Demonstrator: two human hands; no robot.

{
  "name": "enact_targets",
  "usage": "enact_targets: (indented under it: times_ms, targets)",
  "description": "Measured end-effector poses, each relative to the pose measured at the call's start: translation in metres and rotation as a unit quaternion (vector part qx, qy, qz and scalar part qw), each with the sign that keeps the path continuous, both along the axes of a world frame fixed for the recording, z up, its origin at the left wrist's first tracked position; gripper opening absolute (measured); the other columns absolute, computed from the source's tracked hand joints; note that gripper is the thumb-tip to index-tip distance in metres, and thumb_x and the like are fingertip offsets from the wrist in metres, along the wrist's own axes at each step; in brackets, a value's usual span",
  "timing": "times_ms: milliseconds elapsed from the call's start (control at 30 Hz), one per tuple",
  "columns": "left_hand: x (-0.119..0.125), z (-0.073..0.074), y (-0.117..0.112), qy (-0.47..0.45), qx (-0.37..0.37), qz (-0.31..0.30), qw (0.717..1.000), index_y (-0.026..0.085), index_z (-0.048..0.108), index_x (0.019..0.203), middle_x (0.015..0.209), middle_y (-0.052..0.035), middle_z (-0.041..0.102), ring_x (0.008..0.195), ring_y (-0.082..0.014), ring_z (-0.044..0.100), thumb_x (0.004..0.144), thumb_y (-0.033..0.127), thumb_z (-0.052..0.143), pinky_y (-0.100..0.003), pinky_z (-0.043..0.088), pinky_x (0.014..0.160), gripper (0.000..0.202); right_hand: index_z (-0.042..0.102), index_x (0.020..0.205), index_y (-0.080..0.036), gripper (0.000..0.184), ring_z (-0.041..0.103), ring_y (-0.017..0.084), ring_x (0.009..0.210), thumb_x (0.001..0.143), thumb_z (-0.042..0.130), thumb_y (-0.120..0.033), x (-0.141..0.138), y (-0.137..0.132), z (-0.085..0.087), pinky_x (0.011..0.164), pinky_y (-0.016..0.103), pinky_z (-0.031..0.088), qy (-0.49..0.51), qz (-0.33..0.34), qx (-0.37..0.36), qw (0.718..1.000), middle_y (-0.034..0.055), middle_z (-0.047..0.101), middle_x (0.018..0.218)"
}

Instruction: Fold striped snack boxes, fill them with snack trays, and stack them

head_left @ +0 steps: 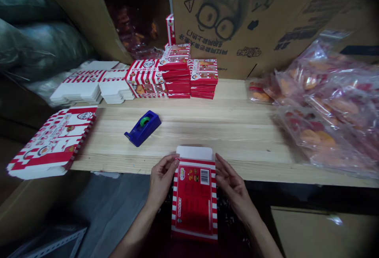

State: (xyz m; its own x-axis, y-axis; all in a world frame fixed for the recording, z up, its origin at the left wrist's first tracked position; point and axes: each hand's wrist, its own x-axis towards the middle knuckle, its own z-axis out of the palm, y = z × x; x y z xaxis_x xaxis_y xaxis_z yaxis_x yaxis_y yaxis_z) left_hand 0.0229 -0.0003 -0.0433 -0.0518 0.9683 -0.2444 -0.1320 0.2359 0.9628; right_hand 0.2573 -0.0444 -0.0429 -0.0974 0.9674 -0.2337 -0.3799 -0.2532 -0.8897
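Observation:
I hold a red-and-white striped carton (pixel 194 198) between both hands at the near edge of the wooden table (pixel 231 131). Its white top flap (pixel 194 152) stands open, pointing away from me. My left hand (pixel 161 179) grips the carton's left side near the top, fingers curled on the edge. On the right side my right hand (pixel 232 183) presses against it with its fingers along the edge. A barcode shows on the carton's upper face.
A blue tape dispenser (pixel 143 127) lies left of centre. Stacks of flat cartons (pixel 53 143) and folded ones (pixel 177 74) sit at left and back. Clear bags of snacks (pixel 325 112) fill the right. Big cardboard boxes (pixel 251 17) stand behind.

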Motion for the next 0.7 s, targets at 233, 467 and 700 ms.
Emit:
enact_targets:
  times_ms: [233,467,700]
  targets:
    - [-0.017,0.004,0.007,0.031,0.008,-0.095,0.995,0.019,0.077,0.100,0.088,-0.0037,0.074,0.076,-0.0176,0.064,0.087,0.043,0.076,-0.027,0.048,0.071,0.027,0.079,0.109,-0.029,0.029,0.063,0.028,0.127,0.087,0.078,-0.048,-0.002,0.020,-0.013,0.110,0.043,0.048,-0.072,-0.015,0.014,0.997,0.0051,0.071,0.134]
    - [-0.023,0.008,0.002,0.098,0.085,-0.187,0.974,0.018,0.069,0.074,0.078,-0.0022,0.063,0.074,-0.0160,0.056,0.097,0.044,0.063,-0.026,0.044,0.071,0.035,0.079,0.083,-0.025,0.024,0.069,0.024,0.104,0.080,0.084,-0.048,-0.001,0.014,-0.013,0.096,0.037,0.052,-0.061,-0.011,0.006,0.998,0.0047,0.077,0.104]
    - [0.008,0.010,0.004,-0.135,0.000,-0.036,0.990,0.030,0.054,0.138,0.093,0.0005,0.076,0.074,-0.0165,0.069,0.089,0.034,0.075,-0.027,0.053,0.073,0.053,0.072,0.109,-0.032,0.033,0.074,0.022,0.093,0.079,0.086,-0.035,-0.008,0.030,-0.002,0.091,0.040,0.058,0.061,-0.063,-0.026,0.996,0.0010,0.079,0.101]
